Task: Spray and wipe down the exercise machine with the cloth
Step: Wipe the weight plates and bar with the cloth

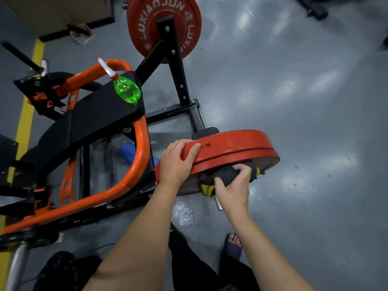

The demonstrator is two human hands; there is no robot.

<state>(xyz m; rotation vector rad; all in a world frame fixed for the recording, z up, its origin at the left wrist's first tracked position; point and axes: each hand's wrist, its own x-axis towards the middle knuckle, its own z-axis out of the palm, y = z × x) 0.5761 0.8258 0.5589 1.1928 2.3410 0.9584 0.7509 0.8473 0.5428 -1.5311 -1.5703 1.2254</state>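
The forearms (136, 238) reach forward, and the left hand (178, 162) curls fingers and thumb over the near rim of the red plate (231, 145), probably to stop it turning on its peg. Just right of it, the right hand (233, 185) grips the bunched cloth (225, 175) and presses it against the plate's face, so wiping looks under way. The bottle (127, 89) lies on the pad (94, 114) well beyond the left hand, likely parked for the next spray.
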